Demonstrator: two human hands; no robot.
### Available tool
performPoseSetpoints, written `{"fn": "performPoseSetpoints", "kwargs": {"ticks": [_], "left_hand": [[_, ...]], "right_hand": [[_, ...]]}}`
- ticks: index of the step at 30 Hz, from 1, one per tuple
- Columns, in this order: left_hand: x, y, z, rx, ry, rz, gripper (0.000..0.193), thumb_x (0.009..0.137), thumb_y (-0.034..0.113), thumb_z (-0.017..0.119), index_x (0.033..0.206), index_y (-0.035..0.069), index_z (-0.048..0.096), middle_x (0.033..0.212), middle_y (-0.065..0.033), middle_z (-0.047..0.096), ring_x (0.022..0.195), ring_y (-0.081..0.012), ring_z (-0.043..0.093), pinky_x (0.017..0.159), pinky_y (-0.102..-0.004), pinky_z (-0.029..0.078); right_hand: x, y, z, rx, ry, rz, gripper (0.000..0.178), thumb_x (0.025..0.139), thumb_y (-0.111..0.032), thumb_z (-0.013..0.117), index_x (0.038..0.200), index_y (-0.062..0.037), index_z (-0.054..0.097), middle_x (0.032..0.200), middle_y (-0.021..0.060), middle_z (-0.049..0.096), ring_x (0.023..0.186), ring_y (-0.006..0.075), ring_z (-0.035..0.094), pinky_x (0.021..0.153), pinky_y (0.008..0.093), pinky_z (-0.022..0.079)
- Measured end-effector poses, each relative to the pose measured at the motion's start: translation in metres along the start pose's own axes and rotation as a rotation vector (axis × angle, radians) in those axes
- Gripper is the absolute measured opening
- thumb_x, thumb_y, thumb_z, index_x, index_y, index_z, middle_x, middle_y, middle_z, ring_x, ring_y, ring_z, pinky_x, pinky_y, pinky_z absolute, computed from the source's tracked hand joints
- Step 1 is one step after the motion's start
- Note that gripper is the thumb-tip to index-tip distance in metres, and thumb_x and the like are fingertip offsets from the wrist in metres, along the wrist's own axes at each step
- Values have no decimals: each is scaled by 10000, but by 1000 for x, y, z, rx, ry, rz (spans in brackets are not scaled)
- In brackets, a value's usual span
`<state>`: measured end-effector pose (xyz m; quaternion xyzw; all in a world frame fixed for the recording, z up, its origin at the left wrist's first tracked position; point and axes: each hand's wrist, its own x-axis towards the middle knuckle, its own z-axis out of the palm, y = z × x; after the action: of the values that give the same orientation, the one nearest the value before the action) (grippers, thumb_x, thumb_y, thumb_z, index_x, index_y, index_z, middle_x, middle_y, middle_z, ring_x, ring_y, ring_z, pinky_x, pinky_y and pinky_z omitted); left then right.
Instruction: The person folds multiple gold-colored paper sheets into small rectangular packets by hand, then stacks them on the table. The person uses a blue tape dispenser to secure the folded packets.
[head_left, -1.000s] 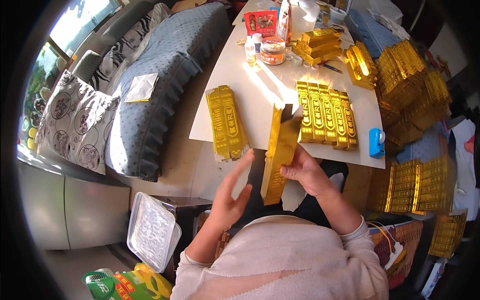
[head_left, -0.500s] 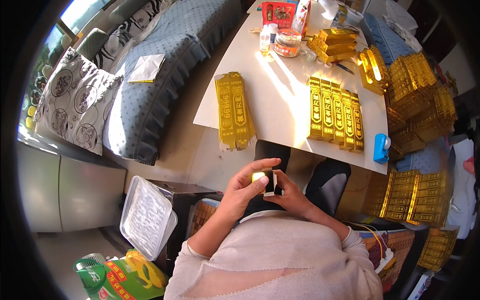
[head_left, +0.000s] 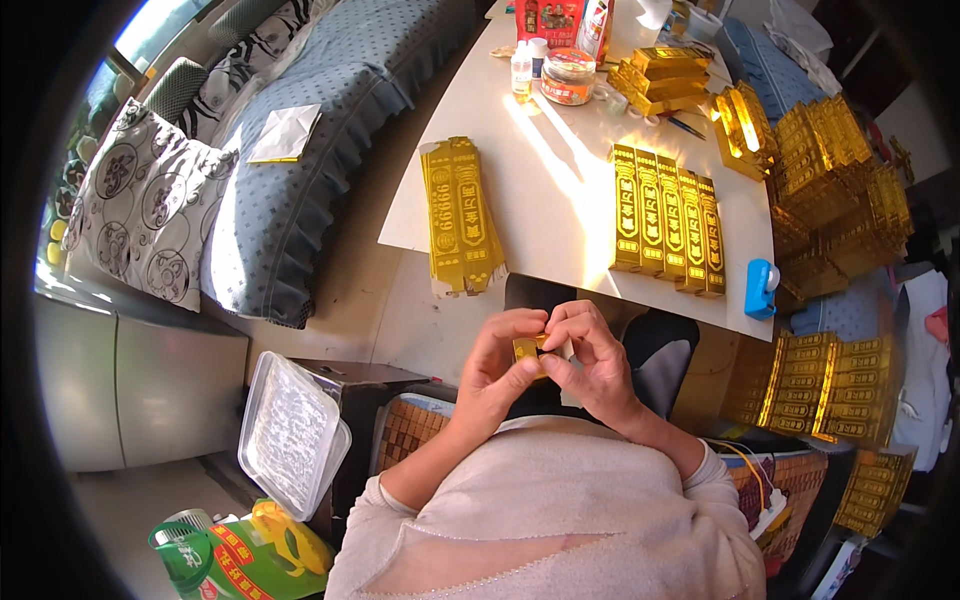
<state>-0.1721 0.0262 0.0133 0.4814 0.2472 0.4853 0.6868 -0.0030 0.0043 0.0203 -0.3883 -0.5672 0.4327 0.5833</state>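
A gold paperboard box [head_left: 524, 348] is held above my lap, pointing toward me and mostly hidden by fingers. My left hand [head_left: 496, 368] is closed around it, thumb along its side. My right hand [head_left: 594, 366] pinches at the box's end, where a pale flap shows beneath the fingers. Beyond my hands, a stack of flat gold cartons [head_left: 462, 215] lies at the table's near left edge. To its right, several made-up gold boxes [head_left: 664, 218] lie side by side in a row.
The white table [head_left: 545, 245] carries a blue tape dispenser [head_left: 761, 289] at its right corner. Jars, bottles and more gold boxes [head_left: 660, 82] stand farther back. Tall piles of gold boxes [head_left: 830, 190] rise on the right. A plastic tub [head_left: 290, 435] is at lower left.
My right hand has come up and over the box's end, its fingers now meeting my left fingertips. The white flaps that stood out at that end are mostly covered.
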Motion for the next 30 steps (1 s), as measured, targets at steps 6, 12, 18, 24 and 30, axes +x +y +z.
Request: {"fn": "performPoseSetpoints", "kwargs": {"ticks": [6, 12, 18, 24, 30], "left_hand": [[1, 8, 0, 556, -38, 299, 300, 836, -32, 758, 1123, 15, 686, 1199, -158, 676, 1102, -282, 665, 945, -360, 529], [5, 14, 6, 682, -4, 318, 232, 807, -51, 746, 1027, 19, 726, 1139, -148, 698, 1040, -281, 696, 871, -349, 561], [4, 11, 7, 590, 2, 211, 250, 804, -46, 734, 1037, 43, 741, 1128, -146, 696, 1051, -282, 688, 899, -360, 551], [6, 21, 16, 665, -22, 139, 206, 795, -30, 705, 991, 34, 715, 1162, -136, 666, 1084, -264, 650, 958, -360, 506], [7, 19, 17, 674, -38, 132, 249, 799, -15, 737, 1031, 51, 677, 1162, -134, 648, 1063, -276, 668, 913, -360, 534]], "right_hand": [[-3, 2, -4, 116, -33, 31, 201, 943, -42, 720, 1106, -58, 604, 1114, 31, 523, 895, 75, 538, 787, 219, 477], [-8, -6, -18, 490, -73, 397, 314, 1021, -284, 684, 1233, -82, 572, 1200, 13, 531, 962, 78, 542, 776, 226, 456], [-5, -4, -17, 528, -81, 332, 117, 1020, -88, 662, 1122, -70, 607, 1126, -11, 528, 945, 71, 586, 842, 238, 517], [-12, 5, -27, 694, -58, 420, 117, 997, -131, 699, 1066, -95, 611, 1148, -6, 518, 923, 60, 537, 757, 214, 466], [-10, 4, -23, 498, -57, 344, 142, 993, -169, 713, 1053, -105, 601, 1153, 1, 505, 922, 58, 517, 758, 206, 452]]}}
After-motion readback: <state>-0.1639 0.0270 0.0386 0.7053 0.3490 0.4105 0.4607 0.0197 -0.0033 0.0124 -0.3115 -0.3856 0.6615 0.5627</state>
